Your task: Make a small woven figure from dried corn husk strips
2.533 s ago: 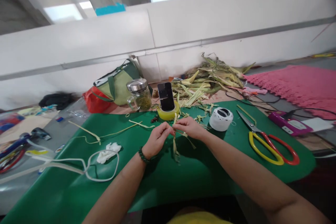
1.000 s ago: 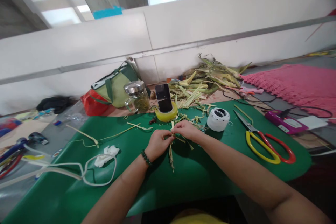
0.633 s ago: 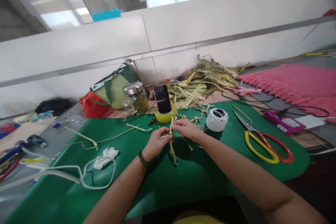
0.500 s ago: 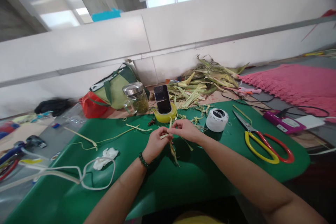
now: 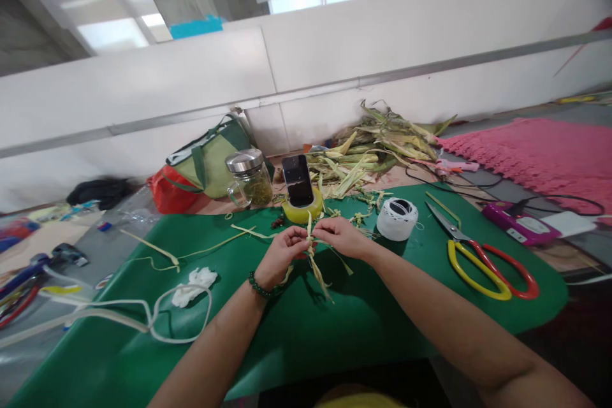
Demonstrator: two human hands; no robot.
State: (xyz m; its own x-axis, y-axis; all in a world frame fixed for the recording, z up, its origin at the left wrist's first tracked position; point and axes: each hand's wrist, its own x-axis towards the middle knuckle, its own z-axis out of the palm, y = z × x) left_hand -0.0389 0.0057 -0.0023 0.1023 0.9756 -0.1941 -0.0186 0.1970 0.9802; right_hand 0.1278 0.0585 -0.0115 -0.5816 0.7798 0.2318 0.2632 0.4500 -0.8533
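Observation:
My left hand (image 5: 283, 257), with a bead bracelet on its wrist, pinches a small bundle of pale corn husk strips (image 5: 317, 273) above the green mat (image 5: 363, 319). The bundle's frayed ends hang below the fingers, and a pointed tip stands up between the hands. From the right, my right hand (image 5: 345, 237) has thumb and finger closed on a strip at the bundle's side. Just behind the hands, a phone (image 5: 297, 180) leans upright in a roll of yellow tape (image 5: 302, 211). A white spool (image 5: 396, 219) stands to the right of my right hand.
Red-and-yellow-handled scissors (image 5: 473, 261) lie open at the right. White cord (image 5: 143, 319) and crumpled tissue (image 5: 195, 287) are at the left. A glass jar (image 5: 249, 180), a green bag (image 5: 210, 162) and a heap of corn husks (image 5: 377, 146) stand along the back.
My hands have drawn slightly apart, and my left hand has turned, showing more of the husk bundle. My right hand now holds a strip at its side.

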